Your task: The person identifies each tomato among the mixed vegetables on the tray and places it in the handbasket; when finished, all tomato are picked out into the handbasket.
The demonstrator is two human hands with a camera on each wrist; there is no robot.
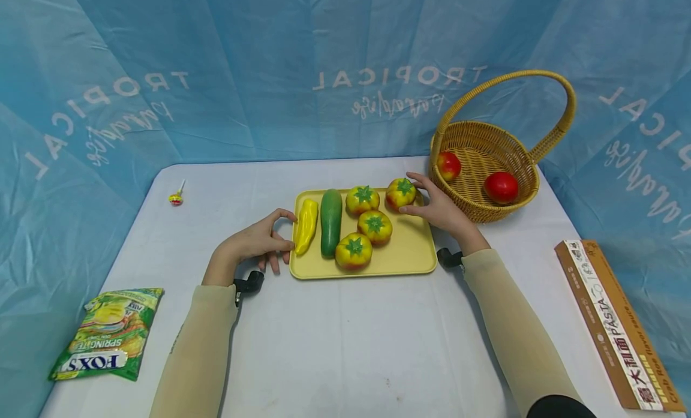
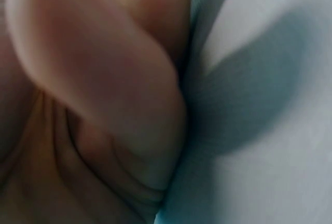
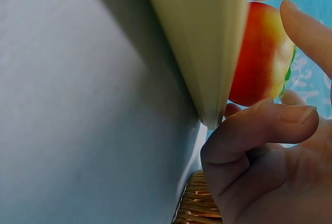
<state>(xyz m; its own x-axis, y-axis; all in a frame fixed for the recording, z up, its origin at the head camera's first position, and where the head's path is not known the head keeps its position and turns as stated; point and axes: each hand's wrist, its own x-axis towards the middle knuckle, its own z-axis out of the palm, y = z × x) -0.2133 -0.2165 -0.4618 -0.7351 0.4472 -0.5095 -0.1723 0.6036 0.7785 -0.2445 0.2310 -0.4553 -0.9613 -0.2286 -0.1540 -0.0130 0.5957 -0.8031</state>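
Note:
A yellow tray (image 1: 407, 250) lies mid-table. My left hand (image 1: 254, 241) is at its left rim, thumb and index finger apart beside a long yellow pepper (image 1: 306, 226); the other fingers reach down toward the table. In the left wrist view, fingers hide nearly everything else. At the tray's far right corner my right hand (image 1: 439, 208) holds a red-and-yellow tomato (image 1: 400, 194) with a green leafy top between thumb and fingers; the right wrist view shows this tomato (image 3: 259, 58) from the side. A green cucumber (image 1: 331, 223) and several similar tomatoes (image 1: 353, 252) share the tray.
Behind my right hand stands a wicker basket (image 1: 475, 213) with a tall handle and two red fruits (image 1: 502, 187) inside. A pasta box (image 1: 615, 328) lies at the right table edge. To the left are a green candy bag (image 1: 110, 334) and a small lollipop (image 1: 176, 198).

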